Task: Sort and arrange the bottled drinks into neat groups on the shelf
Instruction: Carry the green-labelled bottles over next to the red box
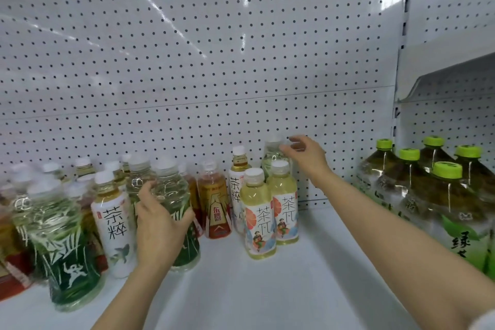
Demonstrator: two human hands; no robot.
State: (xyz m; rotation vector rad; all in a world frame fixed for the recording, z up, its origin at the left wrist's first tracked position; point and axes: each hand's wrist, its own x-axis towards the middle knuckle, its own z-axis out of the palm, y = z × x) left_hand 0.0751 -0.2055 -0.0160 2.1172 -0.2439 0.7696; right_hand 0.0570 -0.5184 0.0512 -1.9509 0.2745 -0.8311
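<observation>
My left hand (158, 225) grips a clear, green-labelled bottle (179, 195) standing on the white shelf (308, 276). My right hand (305, 158) is at the back and pinches the top of a clear, pale green bottle (272, 161) by the pegboard. In front of that bottle stand two yellow tea bottles (258, 211) with orange and blue labels. A white-labelled tea bottle (237, 185) and a brown tea bottle (214, 201) stand between my hands. Another white-labelled bottle (112, 220) and a green-labelled bottle (61, 249) stand left of my left hand.
Several more small bottles crowd the shelf's left end (16, 222). Several large green tea bottles with lime caps (434, 195) fill the right side. A white pegboard (187, 61) backs the shelf. Bare shelf surface lies between the two arms.
</observation>
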